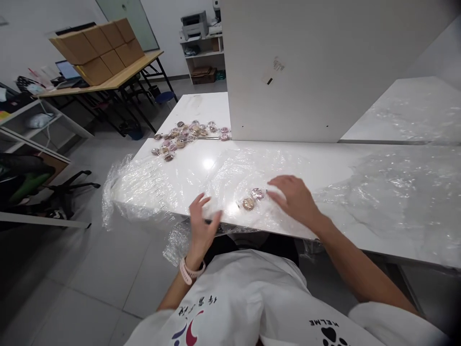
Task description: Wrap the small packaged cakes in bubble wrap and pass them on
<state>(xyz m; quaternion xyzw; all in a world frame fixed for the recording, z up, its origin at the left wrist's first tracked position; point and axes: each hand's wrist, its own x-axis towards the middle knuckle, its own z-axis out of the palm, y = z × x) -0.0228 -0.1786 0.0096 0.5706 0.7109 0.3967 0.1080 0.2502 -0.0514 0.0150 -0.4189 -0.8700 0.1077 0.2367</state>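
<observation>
In front of me on the white table lie two small round items in clear wrappers, a golden-brown one [248, 203] and a pinkish one [257, 193], side by side. My right hand [293, 198] hovers just right of the pinkish one, fingers apart, with nothing visible in it. Left of the pair, by the table's front edge, my left hand [202, 222] is raised with fingers and thumb spread and nothing between them. A pile of similar wrapped round items [183, 137] lies farther off at the left. What is inside the wrappers I cannot make out.
Clear plastic film [140, 185] covers the table's left end, and more film [399, 192] spreads over the right side. A tall white panel [288, 72] stands at the back of the table. Beyond, cardboard boxes [103, 50] sit on a wooden table [118, 79].
</observation>
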